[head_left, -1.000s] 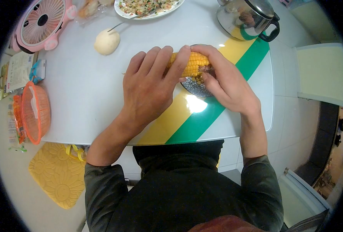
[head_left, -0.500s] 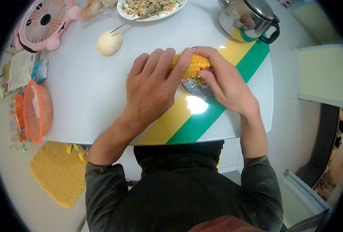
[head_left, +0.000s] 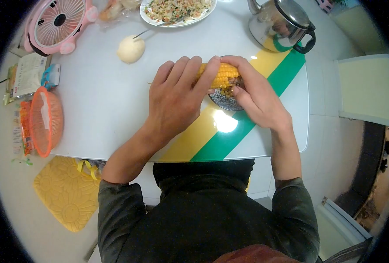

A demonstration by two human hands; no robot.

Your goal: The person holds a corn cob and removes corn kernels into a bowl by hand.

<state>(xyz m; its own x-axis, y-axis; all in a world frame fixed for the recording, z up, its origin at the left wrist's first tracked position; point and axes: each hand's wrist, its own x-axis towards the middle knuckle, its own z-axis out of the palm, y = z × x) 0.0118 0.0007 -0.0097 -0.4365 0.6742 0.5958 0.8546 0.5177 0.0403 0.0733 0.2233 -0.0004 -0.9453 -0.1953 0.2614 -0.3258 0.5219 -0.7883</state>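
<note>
A yellow corn cob [head_left: 224,75] is held sideways between both hands, above a dark patterned bowl [head_left: 226,101] with loose kernels in it. My left hand [head_left: 177,94] wraps over the cob's left part, the fingers bent across its top. Around the right end curls my right hand [head_left: 261,94], its thumb pressed against the cob's near side. Kernels are gone from that end, where the rough core shows. The hands hide the cob's left part and much of the bowl's far side.
A pale bun [head_left: 131,49] lies beyond my left hand, near a plate of fried rice [head_left: 147,16] with a spoon. At the back right stands a steel kettle [head_left: 269,26]. A pink fan [head_left: 67,46] and an orange basket [head_left: 58,122] are at the left.
The view has shifted a little, so the bun, plate, fan and basket appear farther right. My right thumb has moved slightly against the cob. Both hands still hold it.
</note>
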